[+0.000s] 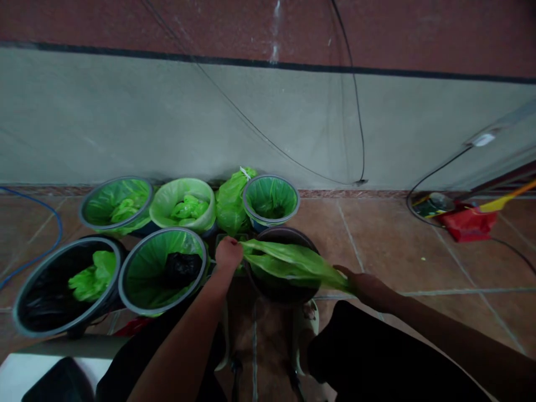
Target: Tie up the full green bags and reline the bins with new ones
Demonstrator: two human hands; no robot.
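Observation:
A green plastic bag (293, 259) is stretched out over the mouth of a dark bin (287, 297) on the floor in front of me. My left hand (229, 254) is closed on the bag's left end. At its right end, my right hand (366, 287) grips the plastic, fingers closed and partly in shadow. The bag hangs slack and folded between both hands, hiding much of the bin's inside. Right behind the dark bin stands a small bin (271, 218) lined with green plastic, beside a tied green bag (231, 205).
Several lined bins stand to the left, including a grey-rimmed one (125, 279) and a pale one (157, 215). A red dustpan (471, 222) lies at the right. Cables hang down the wall (293, 123); a blue hose (58, 229) curves across the far-left floor.

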